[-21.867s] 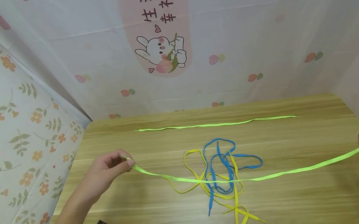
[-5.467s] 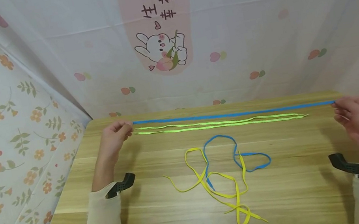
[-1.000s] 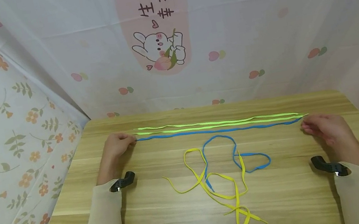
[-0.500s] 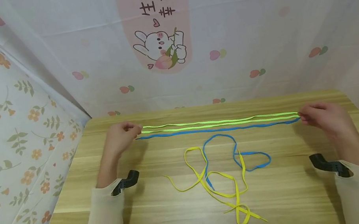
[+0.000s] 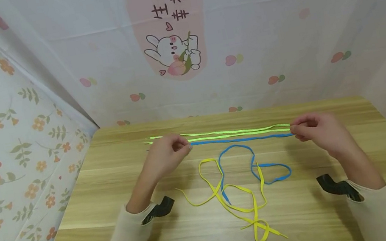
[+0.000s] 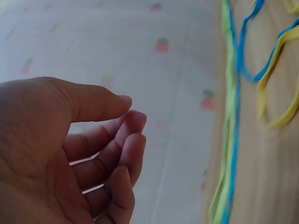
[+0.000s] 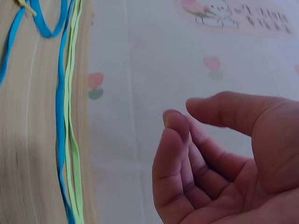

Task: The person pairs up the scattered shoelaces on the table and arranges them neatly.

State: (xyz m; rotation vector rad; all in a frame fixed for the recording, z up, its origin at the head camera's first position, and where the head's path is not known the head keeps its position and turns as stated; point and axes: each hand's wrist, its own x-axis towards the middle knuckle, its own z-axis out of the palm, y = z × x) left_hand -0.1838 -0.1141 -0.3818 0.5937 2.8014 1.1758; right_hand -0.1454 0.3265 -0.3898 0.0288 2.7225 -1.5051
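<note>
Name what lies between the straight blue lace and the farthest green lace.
The nearer green lace lies there, running lengthwise between the straight blue lace and the farthest green lace; the head view shows it.

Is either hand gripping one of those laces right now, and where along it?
Nothing is held: the left hand and right hand are both empty in the wrist views, with the lime-green laces and straight blue lace lying apart from them.

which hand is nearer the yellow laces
Left. The left hand is just beyond the left loop of the yellow laces; the right hand is farther off, past their right side.
</note>
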